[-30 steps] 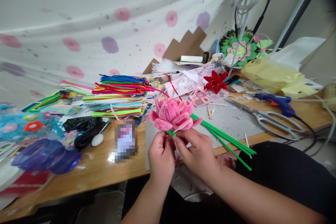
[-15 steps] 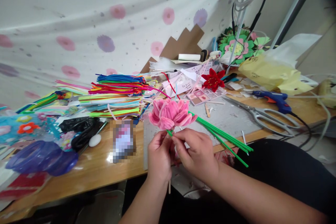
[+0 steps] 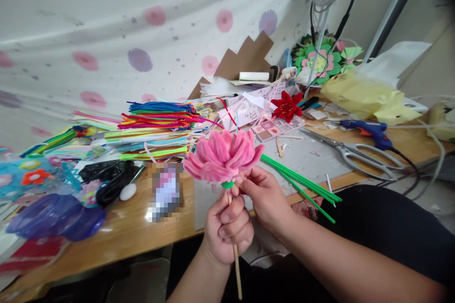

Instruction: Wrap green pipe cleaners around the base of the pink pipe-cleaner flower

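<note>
A pink pipe-cleaner flower with layered petals stands upright in front of me. Its thin wooden stick runs down through my closed left hand, the lower end poking out below the fist. Directly under the petals a green pipe cleaner is wound round the top of the stick. Thumb and fingers of my right hand are pinched at that green wrap, covering its loose end. More green pipe cleaners lie behind my right hand, across the table edge.
Bundles of coloured pipe cleaners are piled at the back left. Scissors and a blue glue gun lie on the right. A red flower sits behind the grey mat. Purple plastic is at the left.
The pink flower has come closer and tilted, showing more of its petals and green base. My left hand has shifted lower and turned, its fingers now wrapped round the stick.
</note>
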{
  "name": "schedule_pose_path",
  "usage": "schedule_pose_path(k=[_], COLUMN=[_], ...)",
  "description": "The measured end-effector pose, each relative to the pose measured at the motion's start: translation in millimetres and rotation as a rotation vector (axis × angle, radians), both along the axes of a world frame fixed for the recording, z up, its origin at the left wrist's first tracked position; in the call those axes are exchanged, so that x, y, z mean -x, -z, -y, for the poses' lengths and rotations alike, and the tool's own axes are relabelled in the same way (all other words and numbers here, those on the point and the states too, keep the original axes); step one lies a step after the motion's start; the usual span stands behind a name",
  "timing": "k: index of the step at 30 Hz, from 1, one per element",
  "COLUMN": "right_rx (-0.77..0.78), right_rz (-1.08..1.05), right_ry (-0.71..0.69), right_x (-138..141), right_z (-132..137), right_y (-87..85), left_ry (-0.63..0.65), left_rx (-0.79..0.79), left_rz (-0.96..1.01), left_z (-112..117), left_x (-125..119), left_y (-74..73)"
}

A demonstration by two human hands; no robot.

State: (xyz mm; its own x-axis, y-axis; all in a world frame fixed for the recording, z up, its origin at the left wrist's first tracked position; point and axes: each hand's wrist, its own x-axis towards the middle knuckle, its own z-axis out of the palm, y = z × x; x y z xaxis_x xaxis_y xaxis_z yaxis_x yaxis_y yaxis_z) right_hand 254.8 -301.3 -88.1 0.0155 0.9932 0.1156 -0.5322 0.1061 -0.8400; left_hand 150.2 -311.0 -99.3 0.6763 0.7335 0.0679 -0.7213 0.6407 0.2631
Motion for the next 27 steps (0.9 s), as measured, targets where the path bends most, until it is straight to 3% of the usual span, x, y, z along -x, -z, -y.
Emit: schedule_pose_path(k=[2, 6, 14, 18, 22, 27], right_rx=[0.002, -0.009, 0.055, 0.086, -0.055, -0.098], right_rz=[-0.059, -0.078, -0.106, -0.027, 0.061, 0.146], right_ry=[-0.071, -0.077, -0.003, 0.022, 0.249, 0.382], right_x=[-0.4, -4.0, -4.8, -4.8, -4.1, -1.0], right_z=[0.4, -1.5, 0.2, 3.5, 2.3, 3.3], right_y=[0.3, 0.3, -4.9, -9.2, -12.8, -7.1], left_ry=[0.019, 0.028, -0.138, -0.415, -0.738, -0.903], left_rx=[-0.029, -0.071, -0.087, -0.145, -0.213, -0.308], left_rz=[-0.016, -0.181, -0.589, -0.718, -0.752, -0.922], left_z=[-0.6, -2.3, 1.6, 5.4, 10.2, 13.7], left_x=[0.7, 3.3, -5.8, -18.4, -30.7, -31.1], left_y=[1.3, 1.4, -5.9, -13.3, -15.7, -4.3])
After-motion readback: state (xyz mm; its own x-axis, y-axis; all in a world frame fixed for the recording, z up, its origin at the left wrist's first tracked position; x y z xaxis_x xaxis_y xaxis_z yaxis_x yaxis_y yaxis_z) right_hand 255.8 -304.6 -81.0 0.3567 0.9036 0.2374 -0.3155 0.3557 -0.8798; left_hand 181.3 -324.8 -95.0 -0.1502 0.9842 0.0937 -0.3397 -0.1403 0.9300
